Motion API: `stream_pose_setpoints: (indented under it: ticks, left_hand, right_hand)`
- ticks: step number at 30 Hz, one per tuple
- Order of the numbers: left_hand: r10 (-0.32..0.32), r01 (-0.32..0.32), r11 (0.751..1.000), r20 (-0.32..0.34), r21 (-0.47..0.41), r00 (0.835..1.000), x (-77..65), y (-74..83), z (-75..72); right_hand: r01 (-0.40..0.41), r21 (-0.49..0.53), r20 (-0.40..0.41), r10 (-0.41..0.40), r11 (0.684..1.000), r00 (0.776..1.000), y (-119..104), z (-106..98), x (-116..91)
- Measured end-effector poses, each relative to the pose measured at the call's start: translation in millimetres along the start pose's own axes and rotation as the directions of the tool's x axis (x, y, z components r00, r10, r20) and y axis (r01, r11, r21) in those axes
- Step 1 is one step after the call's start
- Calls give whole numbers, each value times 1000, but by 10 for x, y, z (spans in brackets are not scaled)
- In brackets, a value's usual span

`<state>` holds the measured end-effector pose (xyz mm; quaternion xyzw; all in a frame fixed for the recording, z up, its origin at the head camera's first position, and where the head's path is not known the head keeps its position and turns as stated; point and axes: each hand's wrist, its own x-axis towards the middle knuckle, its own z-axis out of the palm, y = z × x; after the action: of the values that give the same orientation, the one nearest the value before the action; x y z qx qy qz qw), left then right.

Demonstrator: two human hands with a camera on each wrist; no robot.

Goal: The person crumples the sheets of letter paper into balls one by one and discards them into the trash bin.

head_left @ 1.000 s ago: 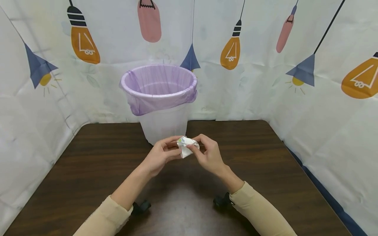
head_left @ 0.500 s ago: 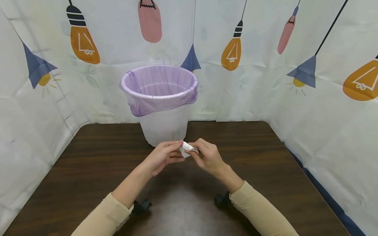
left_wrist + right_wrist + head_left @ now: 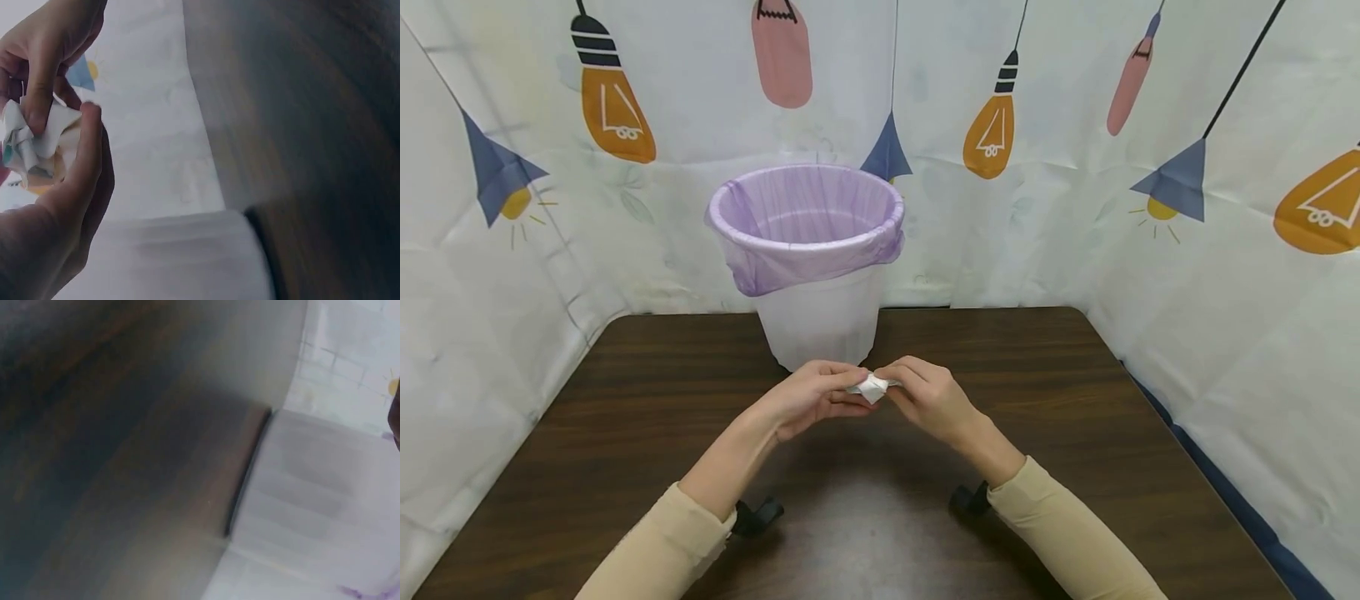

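Both hands hold a small crumpled piece of white paper (image 3: pixel 872 388) above the middle of the table. From the left, my left hand (image 3: pixel 816 396) pinches it between thumb and fingers. My right hand (image 3: pixel 931 397) pinches its other side, the fingertips of both hands close together. Close up in the left wrist view, the folded paper (image 3: pixel 47 140) shows a bit of green and yellowish print, and the right thumb presses into its folds. The right wrist view catches only a dark sliver of a hand at its right edge.
Behind the hands, a white trash bin (image 3: pixel 820 321) lined with a purple bag (image 3: pixel 805 265) stands at the back of the dark wooden table (image 3: pixel 1045 400). White curtains (image 3: pixel 1060 233) printed with lamps surround the table. Black wrist straps (image 3: pixel 756 517) sit under the sleeves.
The paper has been folded and squeezed smaller between the fingers. Both hands have lowered slightly towards the person and stand closer together. The bin has not moved.
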<state>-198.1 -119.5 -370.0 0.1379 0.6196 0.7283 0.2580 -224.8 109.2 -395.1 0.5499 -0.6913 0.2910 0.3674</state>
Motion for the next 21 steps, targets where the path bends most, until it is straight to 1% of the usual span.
stream_pose_setpoints:
  ticks: [3, 5, 9, 11, 13, 16, 18, 21]
  left_hand:
    - [9, -8, 1000, 41, -28, 999, -11, -32, -27]
    - [16, -14, 999, 51, -40, 999, -11, -60, -39]
    - [20, -19, 997, 3, -71, 1000, -7, -117, -46]
    - [30, -32, 997, -23, -69, 999, -1, -144, -42]
    - [34, -36, 997, -40, -61, 999, 4, -170, -37]
    - [36, -37, 998, -32, -41, 999, 6, -196, -36]
    - [39, -41, 999, -31, -34, 999, 3, -212, -33]
    - [51, -52, 999, -47, -16, 998, 2, -237, -13]
  right_hand:
    - [5, 15, 18, -5, 1000, 1000, 4, -46, 28]
    - [-9, 33, 50, 7, 999, 999, 3, -78, 56]
    - [-93, 83, 137, 81, 992, 987, -4, -112, 100]
    - [-133, 98, 161, 116, 986, 980, -7, -109, 92]
    - [-165, 107, 162, 146, 980, 976, -10, -94, 70]
    - [-194, 107, 152, 177, 975, 972, -22, -74, 51]
    - [-202, 98, 147, 187, 974, 971, -30, -68, 48]
    - [-198, 85, 148, 184, 976, 972, -35, -60, 33]
